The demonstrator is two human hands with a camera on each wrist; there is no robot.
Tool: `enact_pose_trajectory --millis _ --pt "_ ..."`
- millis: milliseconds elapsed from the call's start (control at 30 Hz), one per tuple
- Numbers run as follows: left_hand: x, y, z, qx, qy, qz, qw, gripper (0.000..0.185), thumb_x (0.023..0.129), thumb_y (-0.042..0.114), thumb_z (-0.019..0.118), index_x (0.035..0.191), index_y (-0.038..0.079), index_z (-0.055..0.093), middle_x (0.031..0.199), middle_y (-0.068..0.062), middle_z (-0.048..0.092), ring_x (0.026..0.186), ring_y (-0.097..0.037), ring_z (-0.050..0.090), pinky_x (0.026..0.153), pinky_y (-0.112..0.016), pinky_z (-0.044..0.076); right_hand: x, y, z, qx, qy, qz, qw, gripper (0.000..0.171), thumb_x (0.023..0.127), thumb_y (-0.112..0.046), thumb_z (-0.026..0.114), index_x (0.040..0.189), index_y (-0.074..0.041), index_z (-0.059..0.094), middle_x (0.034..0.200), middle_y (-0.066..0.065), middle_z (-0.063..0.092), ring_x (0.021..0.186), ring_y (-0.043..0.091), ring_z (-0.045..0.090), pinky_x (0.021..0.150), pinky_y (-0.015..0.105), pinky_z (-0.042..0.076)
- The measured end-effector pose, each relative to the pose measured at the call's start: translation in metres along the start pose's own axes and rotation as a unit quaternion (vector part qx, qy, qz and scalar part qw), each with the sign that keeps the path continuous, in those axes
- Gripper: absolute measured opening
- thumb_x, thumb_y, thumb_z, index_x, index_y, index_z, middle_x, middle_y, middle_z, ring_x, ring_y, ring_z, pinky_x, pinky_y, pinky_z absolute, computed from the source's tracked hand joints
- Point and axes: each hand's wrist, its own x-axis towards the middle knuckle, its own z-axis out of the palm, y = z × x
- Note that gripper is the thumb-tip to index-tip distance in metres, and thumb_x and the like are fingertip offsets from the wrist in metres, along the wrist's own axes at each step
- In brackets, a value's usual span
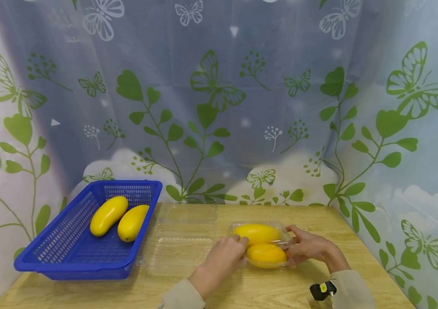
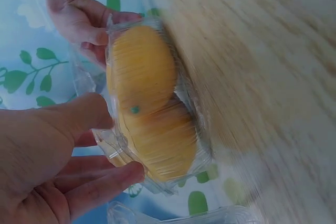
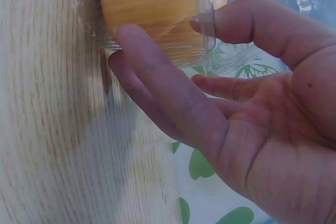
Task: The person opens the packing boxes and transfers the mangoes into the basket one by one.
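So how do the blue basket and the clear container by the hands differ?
The blue basket is opaque with slotted sides; the clear container is see-through plastic.
The basket is much larger than the container.
The basket stands free of the hands; the container is held between the left hand and right hand.
Both hold yellow produce, two pieces visible in each from the head view.
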Motion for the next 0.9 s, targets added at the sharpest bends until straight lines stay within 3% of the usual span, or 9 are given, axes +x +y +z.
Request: enact_pose_trajectory --millis 267,500,767,900 --pt "0.0 0.001 0.002 0.043 -0.009 0.009 0.999 0.018 0.085 0.005 0.079 0.099 0.008 0.068 0.081 -0.004 0.069 0.063 -0.01 0.061 0.05 -0.015 0.046 -0.001 -0.001 0.0 -0.008 0.004 0.006 1.0 0.095 0.088 0.0 0.069 0.158 0.004 0.005 0.132 0.03 0.056 0.102 0.026 0.071 0.083 0.043 0.064" --pt "0.001 -0.002 0.002 0.035 -0.009 0.007 0.9993 0.02 0.085 0.006 0.079 0.101 0.009 0.067 0.085 -0.005 0.071 0.06 -0.01 0.058 0.05 -0.016 0.044 -0.001 -0.001 0.0 -0.001 -0.001 0.002 1.0 0.093 0.089 0.0 0.068 0.157 0.005 0.006 0.132 0.03 0.058 0.102 0.027 0.072 0.084 0.043 0.064" --pt "0.001 -0.007 -0.001 0.056 0.044 0.003 0.9974 0.028 0.08 0.006 0.08 0.106 0.01 0.07 0.101 -0.006 0.075 0.074 -0.016 0.07 0.052 -0.019 0.051 0.001 0.002 -0.001 0.007 0.006 0.009 1.0 0.088 0.089 -0.005 0.068 0.155 0.006 0.011 0.123 0.023 0.061 0.095 0.023 0.072 0.083 0.041 0.064" --pt "0.002 -0.012 -0.004 0.067 0.076 -0.003 0.9949 0.037 0.078 0.005 0.081 0.113 0.011 0.07 0.111 -0.009 0.075 0.083 -0.021 0.072 0.056 -0.025 0.057 0.002 0.004 -0.003 0.007 0.004 0.006 1.0 0.094 0.09 -0.006 0.067 0.157 0.008 0.003 0.127 0.026 0.062 0.094 0.024 0.072 0.083 0.041 0.064"
